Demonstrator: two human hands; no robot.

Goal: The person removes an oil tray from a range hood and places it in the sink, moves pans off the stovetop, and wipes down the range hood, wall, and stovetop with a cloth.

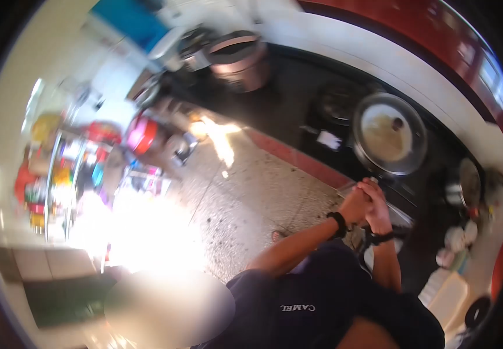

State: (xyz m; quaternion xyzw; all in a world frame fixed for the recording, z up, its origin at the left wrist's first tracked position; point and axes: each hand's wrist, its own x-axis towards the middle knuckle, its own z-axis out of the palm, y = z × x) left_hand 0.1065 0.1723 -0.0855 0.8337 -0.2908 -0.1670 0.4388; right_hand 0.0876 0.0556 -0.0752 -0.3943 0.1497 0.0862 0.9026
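Observation:
My left hand [354, 206] and my right hand [377, 205] are closed together, fingers overlapping, in front of the stove edge. Dark bands circle both wrists. Just beyond my fingers is a round metal pan [358, 152] on the black stove [315, 135]. It seems covered by a glass lid with a dark knob [397, 123], and something pale yellow shows inside. The pan's handle seems to point toward my hands, which hide most of it. I cannot tell whether the handle or anything else is between my fingers.
A large pinkish pot [238, 61] stands farther back on the dark counter [286, 78]. To the right are a smaller metal pot [464, 183] and a cream tray [450, 299]. A cluttered rack [59, 180] stands at left, past the bright floor [222, 209].

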